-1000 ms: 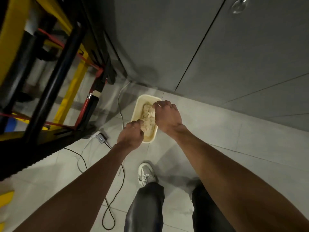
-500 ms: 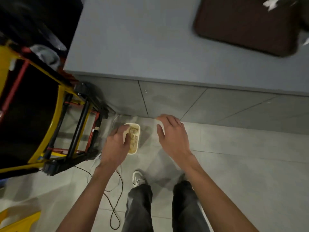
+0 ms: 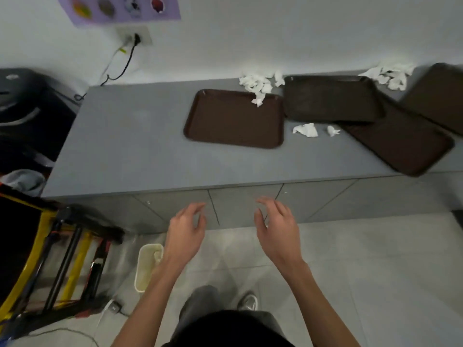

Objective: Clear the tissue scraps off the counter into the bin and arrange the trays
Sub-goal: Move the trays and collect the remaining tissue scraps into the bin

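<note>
Both hands are empty: left hand (image 3: 186, 231) and right hand (image 3: 278, 231) hover before the counter (image 3: 125, 151), fingers apart and loosely bent. There's some tissue in the bin (image 3: 144, 274), on the floor at 7 o'clock. Plenty left: a heap (image 3: 259, 85) at 12 spilling onto the near tray (image 3: 233, 121), another heap (image 3: 389, 75) at 2, and two scraps (image 3: 306, 130) between. Arranging looks unstarted. The near tray's long axis runs 9-to-3, and the skewed tray (image 3: 400, 146) runs 10-to-4.

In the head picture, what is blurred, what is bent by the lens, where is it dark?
Head view: the left hand and right hand are motion-blurred; the counter edge bows slightly from the wide lens; the tissue scraps look sharper; the left side is dark.
</note>
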Motion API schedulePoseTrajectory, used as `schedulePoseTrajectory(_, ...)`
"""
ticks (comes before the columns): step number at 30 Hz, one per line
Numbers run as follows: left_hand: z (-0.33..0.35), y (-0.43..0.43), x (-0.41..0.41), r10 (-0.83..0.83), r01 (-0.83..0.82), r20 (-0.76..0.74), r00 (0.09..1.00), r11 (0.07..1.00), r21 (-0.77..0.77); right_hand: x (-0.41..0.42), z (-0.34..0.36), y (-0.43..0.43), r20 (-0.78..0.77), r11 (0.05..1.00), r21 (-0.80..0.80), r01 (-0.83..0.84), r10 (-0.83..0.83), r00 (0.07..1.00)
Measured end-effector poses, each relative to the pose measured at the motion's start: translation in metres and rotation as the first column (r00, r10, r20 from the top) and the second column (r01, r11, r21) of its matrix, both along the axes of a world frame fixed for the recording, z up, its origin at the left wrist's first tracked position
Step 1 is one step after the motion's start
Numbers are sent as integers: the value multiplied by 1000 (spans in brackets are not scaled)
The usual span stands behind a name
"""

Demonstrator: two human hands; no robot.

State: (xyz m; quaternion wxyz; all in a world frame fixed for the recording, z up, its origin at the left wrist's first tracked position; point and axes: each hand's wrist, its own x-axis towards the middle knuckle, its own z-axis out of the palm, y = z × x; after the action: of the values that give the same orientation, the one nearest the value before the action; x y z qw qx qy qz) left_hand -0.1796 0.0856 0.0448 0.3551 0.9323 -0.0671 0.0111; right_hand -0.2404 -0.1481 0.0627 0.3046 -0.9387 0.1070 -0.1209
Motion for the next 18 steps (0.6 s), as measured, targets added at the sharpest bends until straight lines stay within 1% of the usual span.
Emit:
schedulePoseTrajectory(3,-2,-56,17,-94,93,-34,995,995,-24,-4,2,-51,18,993,8,114,-114,993)
schedulePoseTrajectory(8,-8,-145,58,-257,257,-5,966,966,-12,11,-3,-132,-13,964,26,265,-265,964)
schedulePoseTrajectory(10,-11,-178,81,-316,316,-11,949,949,-8,24,-7,-161,-16,954,41,298,-297,955)
schedulePoseTrajectory(14,-18,-243,136,-415,416,-24,909,908,59,59,-20,-209,-38,942,31,334,-333,942)
schedulePoseTrajectory(16,-24,-278,168,-444,446,-43,895,892,73,79,-24,-231,-66,938,21,346,-344,937)
schedulePoseTrajectory(18,-28,-314,199,-462,467,-67,885,876,119,99,-25,-251,-106,940,19,341,-338,935)
